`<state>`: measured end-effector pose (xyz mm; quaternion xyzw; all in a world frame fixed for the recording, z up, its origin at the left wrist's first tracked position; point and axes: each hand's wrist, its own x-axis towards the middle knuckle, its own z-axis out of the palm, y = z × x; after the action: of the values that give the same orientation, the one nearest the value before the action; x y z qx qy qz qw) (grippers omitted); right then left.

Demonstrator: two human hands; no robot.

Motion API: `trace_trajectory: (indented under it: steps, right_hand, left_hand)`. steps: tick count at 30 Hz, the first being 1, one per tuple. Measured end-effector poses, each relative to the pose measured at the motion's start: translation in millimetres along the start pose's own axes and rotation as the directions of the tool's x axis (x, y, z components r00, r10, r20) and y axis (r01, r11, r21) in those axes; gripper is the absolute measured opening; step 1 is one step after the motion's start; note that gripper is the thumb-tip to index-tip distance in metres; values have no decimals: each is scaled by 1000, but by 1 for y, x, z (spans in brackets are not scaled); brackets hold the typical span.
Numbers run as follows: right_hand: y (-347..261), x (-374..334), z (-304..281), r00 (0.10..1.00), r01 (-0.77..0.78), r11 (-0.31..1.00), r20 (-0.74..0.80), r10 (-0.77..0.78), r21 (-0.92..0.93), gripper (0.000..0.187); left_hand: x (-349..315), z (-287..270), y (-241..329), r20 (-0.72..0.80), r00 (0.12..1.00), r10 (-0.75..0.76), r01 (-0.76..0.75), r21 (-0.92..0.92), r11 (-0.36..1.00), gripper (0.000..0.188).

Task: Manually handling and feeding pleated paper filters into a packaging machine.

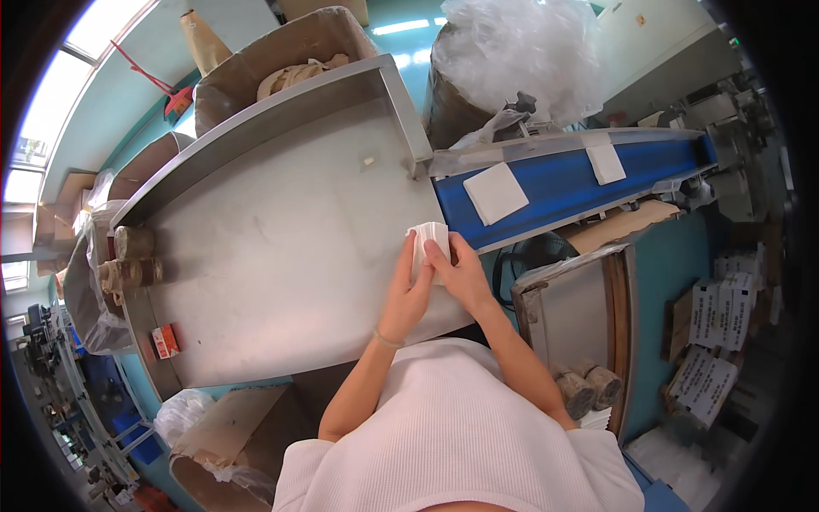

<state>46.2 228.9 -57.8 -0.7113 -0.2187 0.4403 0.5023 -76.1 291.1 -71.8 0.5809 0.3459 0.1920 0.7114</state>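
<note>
In front of me, over the right end of the steel table (281,230), a small stack of white folded sheets that look like paper napkins (431,231) stands between my hands. My left hand (406,288) is wrapped round its left side. My right hand (463,275) grips the right side, with its thumb across the near face. On the blue conveyor belt (559,183) just beyond lie two more flat white stacks, a nearer one (496,194) and a farther one (606,164).
A raised steel rim (256,111) borders the table's far side. Tape rolls (135,245) and a small red-and-white box (165,340) sit at its left end. A large bag of clear plastic (520,55) stands behind the belt. Cardboard boxes (226,427) lie below left.
</note>
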Motion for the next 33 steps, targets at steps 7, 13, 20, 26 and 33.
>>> trace_trajectory:
  steps: [7, 13, 20, 26, 33]
  right_hand:
    - [9, -5, -4, 927, -373, 676, 219, 305, 636, 37]
    - [31, 22, -28, 936, 7, 733, -263, 235, 680, 37]
    - [27, -82, -4, 992, 12, 987, -126, 9, 160, 28]
    - [21, -214, -59, 901, 163, 982, -390, -188, -98, 23]
    - [77, -435, -191, 163, -665, 708, -971, -172, -237, 17]
  left_hand:
    - [0, -2, 24, 5, 1000, 7, -7, 27, 1000, 59]
    - [27, -8, 7, -6, 964, 267, -252, 314, 915, 53]
    - [112, -4, -16, 641, 667, 379, -701, 712, 29, 55]
    - [80, 99, 9, 575, 550, 606, -768, 633, 98, 61]
    - [-124, 259, 29, 971, 177, 163, -747, 25, 664, 96]
